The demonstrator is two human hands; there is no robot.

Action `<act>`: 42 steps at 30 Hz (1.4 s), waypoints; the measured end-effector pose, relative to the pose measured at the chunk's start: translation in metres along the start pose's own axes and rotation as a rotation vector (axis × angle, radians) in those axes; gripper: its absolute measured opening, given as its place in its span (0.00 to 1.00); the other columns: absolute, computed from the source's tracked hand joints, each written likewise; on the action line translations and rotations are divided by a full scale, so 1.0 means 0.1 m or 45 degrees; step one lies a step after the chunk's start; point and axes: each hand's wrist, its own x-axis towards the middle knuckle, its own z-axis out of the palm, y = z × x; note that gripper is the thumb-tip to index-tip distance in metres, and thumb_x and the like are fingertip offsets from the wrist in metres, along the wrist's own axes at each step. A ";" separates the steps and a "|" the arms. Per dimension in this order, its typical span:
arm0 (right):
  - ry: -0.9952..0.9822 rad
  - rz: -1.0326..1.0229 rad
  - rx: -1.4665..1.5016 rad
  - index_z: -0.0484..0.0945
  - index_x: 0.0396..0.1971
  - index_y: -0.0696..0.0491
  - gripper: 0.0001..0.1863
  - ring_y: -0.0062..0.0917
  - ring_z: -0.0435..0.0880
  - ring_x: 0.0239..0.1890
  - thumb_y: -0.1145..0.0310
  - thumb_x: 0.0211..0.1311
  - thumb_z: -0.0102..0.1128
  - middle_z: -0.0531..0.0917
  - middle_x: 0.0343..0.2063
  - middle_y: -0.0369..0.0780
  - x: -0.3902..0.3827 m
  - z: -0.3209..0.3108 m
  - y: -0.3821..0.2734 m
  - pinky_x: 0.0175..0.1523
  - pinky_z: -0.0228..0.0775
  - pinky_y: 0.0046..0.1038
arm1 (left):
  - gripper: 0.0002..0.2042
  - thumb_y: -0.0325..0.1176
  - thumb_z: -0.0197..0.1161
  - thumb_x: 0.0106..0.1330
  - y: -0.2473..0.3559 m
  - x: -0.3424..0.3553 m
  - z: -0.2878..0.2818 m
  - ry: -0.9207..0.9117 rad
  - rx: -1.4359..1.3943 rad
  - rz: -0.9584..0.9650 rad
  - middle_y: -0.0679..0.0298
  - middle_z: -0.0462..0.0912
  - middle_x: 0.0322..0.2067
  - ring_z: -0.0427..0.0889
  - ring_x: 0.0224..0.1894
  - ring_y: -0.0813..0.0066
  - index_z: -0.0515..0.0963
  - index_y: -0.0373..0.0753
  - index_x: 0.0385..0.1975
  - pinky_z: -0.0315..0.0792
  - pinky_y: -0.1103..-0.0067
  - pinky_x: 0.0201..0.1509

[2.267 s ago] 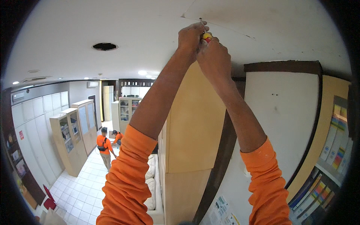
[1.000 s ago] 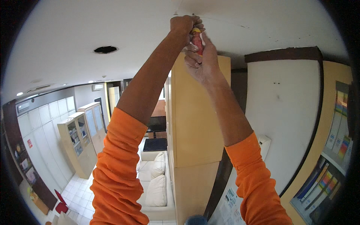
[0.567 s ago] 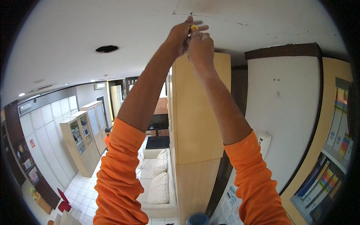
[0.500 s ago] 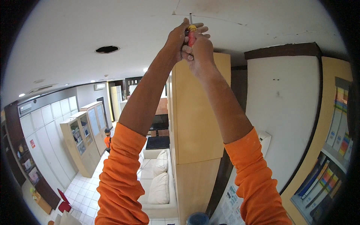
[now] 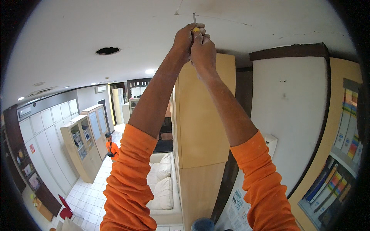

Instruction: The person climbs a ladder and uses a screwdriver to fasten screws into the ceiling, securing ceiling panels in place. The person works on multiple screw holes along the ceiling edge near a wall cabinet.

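Both my arms reach overhead to a screwdriver (image 5: 196, 29) held upright, its metal shaft meeting the white ceiling (image 5: 135, 23) near a thin crack line. My right hand (image 5: 203, 50) is closed around the handle, of which only a bit of yellow shows; the rest is hidden by my fingers. Pressed against it from the left, my left hand (image 5: 182, 38) curls its fingers around behind the yellow part. The two hands touch each other. Whether a screw sits at the tip is too small to tell.
A tall wooden cabinet (image 5: 202, 115) stands just below my hands. Left of it is a white sofa (image 5: 175, 192). A round hole (image 5: 108, 51) opens in the ceiling. Shelves of binders (image 5: 331, 184) line the right. Another person in orange (image 5: 112, 148) stands at the far left.
My hands have drawn closer together, covering the screwdriver's red handle; the left fingers, stretched before, are now curled. The other person has come further into view.
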 end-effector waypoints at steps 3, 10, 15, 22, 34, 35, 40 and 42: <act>0.079 -0.058 -0.121 0.77 0.40 0.64 0.23 0.41 0.87 0.33 0.56 0.80 0.43 0.85 0.33 0.50 -0.10 0.02 -0.12 0.40 0.77 0.42 | 0.15 0.35 0.50 0.76 -0.06 0.04 -0.08 0.006 0.137 0.194 0.61 0.79 0.32 0.80 0.35 0.67 0.75 0.28 0.48 0.78 0.71 0.42; 0.065 -0.054 -0.099 0.68 0.53 0.64 0.19 0.59 0.84 0.45 0.61 0.78 0.45 0.84 0.39 0.61 -0.34 0.08 -0.20 0.50 0.74 0.56 | 0.13 0.37 0.51 0.79 -0.11 0.22 -0.30 -0.134 -0.129 0.049 0.63 0.79 0.30 0.80 0.36 0.69 0.75 0.33 0.48 0.78 0.76 0.40; 0.076 -0.110 -0.076 0.69 0.52 0.62 0.18 0.59 0.85 0.41 0.61 0.79 0.44 0.85 0.39 0.60 -0.39 0.24 -0.32 0.43 0.77 0.55 | 0.15 0.41 0.52 0.79 -0.01 0.22 -0.48 -0.104 -0.049 0.075 0.62 0.80 0.30 0.82 0.37 0.68 0.75 0.33 0.46 0.80 0.75 0.43; -0.612 0.606 1.363 0.71 0.38 0.49 0.21 0.18 0.69 0.16 0.48 0.81 0.40 0.75 0.22 0.32 -0.15 -0.12 -0.07 0.21 0.57 0.23 | 0.15 0.41 0.53 0.78 0.10 0.16 -0.27 0.015 0.210 0.042 0.61 0.81 0.33 0.85 0.36 0.66 0.77 0.33 0.46 0.83 0.73 0.44; -0.154 0.535 0.972 0.70 0.31 0.47 0.25 0.13 0.62 0.12 0.44 0.80 0.37 0.69 0.16 0.27 -0.06 0.18 -0.18 0.16 0.47 0.21 | 0.14 0.39 0.57 0.75 0.12 0.28 -0.25 0.098 0.516 0.132 0.56 0.86 0.39 0.86 0.39 0.67 0.80 0.34 0.48 0.81 0.72 0.48; -0.246 0.615 1.088 0.70 0.31 0.47 0.24 0.13 0.61 0.11 0.44 0.81 0.36 0.68 0.15 0.27 -0.08 0.09 -0.17 0.16 0.46 0.21 | 0.14 0.38 0.58 0.75 0.14 0.29 -0.21 0.136 0.632 0.128 0.55 0.86 0.41 0.86 0.40 0.67 0.80 0.35 0.49 0.81 0.72 0.49; -0.550 0.730 1.610 0.68 0.34 0.45 0.21 0.12 0.56 0.10 0.48 0.82 0.33 0.66 0.14 0.24 -0.13 -0.02 -0.25 0.15 0.44 0.19 | 0.12 0.36 0.59 0.73 0.25 0.39 -0.28 0.144 1.160 0.147 0.58 0.88 0.45 0.88 0.46 0.69 0.82 0.39 0.49 0.82 0.72 0.54; -0.629 0.717 1.756 0.68 0.35 0.44 0.20 0.12 0.56 0.10 0.48 0.83 0.33 0.65 0.14 0.25 -0.08 -0.04 -0.16 0.15 0.45 0.19 | 0.11 0.35 0.60 0.73 0.26 0.45 -0.25 0.156 1.412 0.269 0.59 0.89 0.45 0.89 0.46 0.71 0.83 0.39 0.49 0.82 0.73 0.55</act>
